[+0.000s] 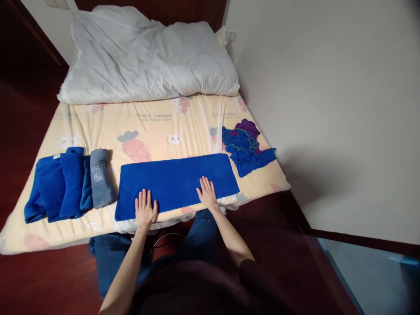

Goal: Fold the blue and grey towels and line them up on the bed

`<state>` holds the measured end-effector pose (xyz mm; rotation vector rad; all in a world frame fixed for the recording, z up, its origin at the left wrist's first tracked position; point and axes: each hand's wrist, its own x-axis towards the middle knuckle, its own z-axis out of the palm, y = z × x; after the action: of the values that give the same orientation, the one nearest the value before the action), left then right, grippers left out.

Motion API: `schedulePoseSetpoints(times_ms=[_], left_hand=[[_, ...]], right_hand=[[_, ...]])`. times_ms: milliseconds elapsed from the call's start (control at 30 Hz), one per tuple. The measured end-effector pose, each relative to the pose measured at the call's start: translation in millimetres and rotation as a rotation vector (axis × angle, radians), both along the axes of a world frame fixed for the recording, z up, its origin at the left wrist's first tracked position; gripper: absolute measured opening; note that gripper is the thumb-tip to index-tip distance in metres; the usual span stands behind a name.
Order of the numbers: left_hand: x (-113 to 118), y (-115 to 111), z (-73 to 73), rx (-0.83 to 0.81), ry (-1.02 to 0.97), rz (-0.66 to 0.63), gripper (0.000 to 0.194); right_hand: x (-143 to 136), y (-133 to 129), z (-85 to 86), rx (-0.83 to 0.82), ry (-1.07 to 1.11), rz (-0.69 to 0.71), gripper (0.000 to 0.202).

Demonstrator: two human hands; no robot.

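A flat blue cloth [177, 181], a long rectangle, lies along the front edge of the bed. On its left part, near the front edge, my left hand [145, 210] rests palm down with the fingers spread. My right hand [207, 193] lies flat on the right part of the same cloth, fingers stretched out. Neither hand grips anything. Left of the cloth are folded blue towels [62, 186] and a rolled grey towel [101, 179] with white lettering. To its right sits a crumpled heap of blue and purple cloths [247, 146].
The bed [98, 122] has a yellow sheet with carrots and rabbits. A bulky white bedding bundle [147, 57] covers its far end. A pale wall [328, 109] stands on the right. My knees are just below the front edge.
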<state>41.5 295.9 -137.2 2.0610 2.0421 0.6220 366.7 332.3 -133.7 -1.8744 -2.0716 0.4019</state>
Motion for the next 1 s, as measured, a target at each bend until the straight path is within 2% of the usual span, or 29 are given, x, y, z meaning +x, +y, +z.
schedulePoseSetpoints(times_ms=[133, 267, 367, 467, 600, 733, 800, 867, 933, 1000], left_hand=[[-33.3, -25.1, 2.5, 0.033, 0.024, 0.105, 0.067], [-54.6, -47.0, 3.0, 0.062, 0.031, 0.151, 0.071], [-63.1, -57.6, 2.7, 0.072, 0.031, 0.200, 0.074], [-65.4, -63.3, 2.5, 0.062, 0.026, 0.235, 0.077], [-69.1, -65.3, -0.3, 0.036, 0.014, 0.240, 0.078], [-94.5, -64.2, -6.2, -0.037, -0.043, 0.178, 0.075], [-115.6, -69.1, -8.1, -0.084, -0.095, 0.106, 0.072], [-136.5, -82.8, -9.5, -0.099, -0.143, 0.067, 0.068], [-152.3, -105.7, -12.2, -0.101, -0.176, 0.078, 0.065], [-160.7, -133.8, -17.0, -0.125, -0.200, 0.140, 0.061]], right_hand=[[67.9, -14.0, -6.5, -0.053, -0.116, -0.148, 0.067], [122.8, -27.7, -14.1, -0.120, -0.224, -0.325, 0.075], [147.8, -33.0, -18.1, -0.163, -0.250, -0.441, 0.079], [157.9, -33.3, -17.5, -0.214, -0.239, -0.520, 0.082], [160.2, -27.8, -8.1, -0.307, -0.204, -0.521, 0.081], [156.2, -24.2, 7.0, -0.355, -0.102, -0.547, 0.082], [146.7, -29.3, 12.4, -0.224, -0.028, -0.573, 0.080], [127.9, -42.7, 13.3, -0.026, 0.061, -0.597, 0.075], [97.3, -65.9, 8.0, 0.118, 0.200, -0.642, 0.068], [54.6, -98.3, -2.7, 0.147, 0.414, -0.712, 0.064]])
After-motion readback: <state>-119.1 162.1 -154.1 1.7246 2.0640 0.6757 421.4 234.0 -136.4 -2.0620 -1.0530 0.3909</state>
